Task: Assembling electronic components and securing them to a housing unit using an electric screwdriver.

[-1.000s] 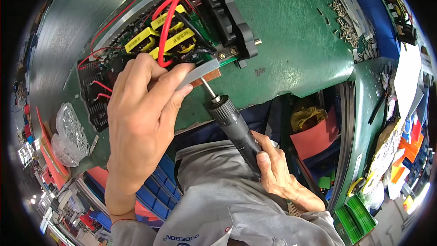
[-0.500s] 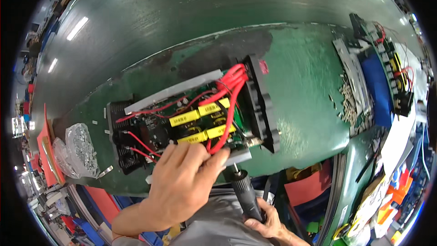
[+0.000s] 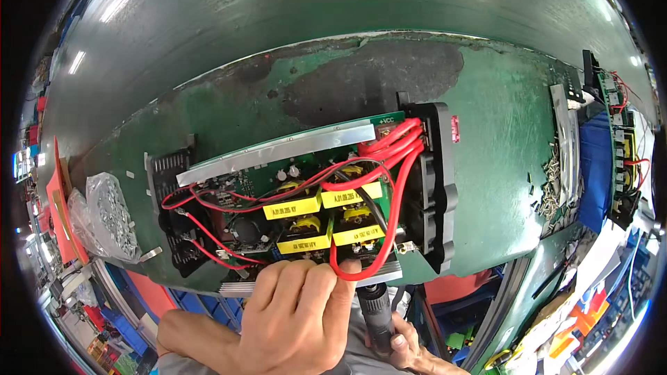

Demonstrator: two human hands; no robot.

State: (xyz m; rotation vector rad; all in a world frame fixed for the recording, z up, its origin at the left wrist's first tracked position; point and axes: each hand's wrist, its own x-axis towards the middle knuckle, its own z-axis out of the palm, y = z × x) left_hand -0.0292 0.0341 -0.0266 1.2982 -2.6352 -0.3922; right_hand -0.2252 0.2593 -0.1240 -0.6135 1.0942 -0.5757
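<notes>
In front of me lies a circuit board assembly (image 3: 243, 229) with yellow-taped transformers, thick red wires and silver heat-sink bars, between two black end panels. My left hand (image 3: 295, 316) grips its near edge, fingers bent over the near heat-sink bar (image 3: 382, 275) and the thumb beside a red wire loop (image 3: 396, 215). Below that edge my right hand (image 3: 406, 348) is wrapped around a black electric screwdriver (image 3: 376, 316), pointed up at the near bar. The bit's contact with the bar is hidden. The left end panel (image 3: 169, 208) is slotted; the right one (image 3: 436, 187) is ribbed.
A clear plastic bag of small metal parts (image 3: 111, 219) lies at the left beside a red-orange folder (image 3: 64, 212). Toward the right are a pile of screws (image 3: 550, 194), long metal bars (image 3: 564, 146), a blue block (image 3: 595, 167) and another circuit board assembly (image 3: 625, 146).
The assembly now sits lower in view and less tilted, with its near heat-sink bar showing on both sides of my left hand. The screwdriver's nose is closer to the bar.
</notes>
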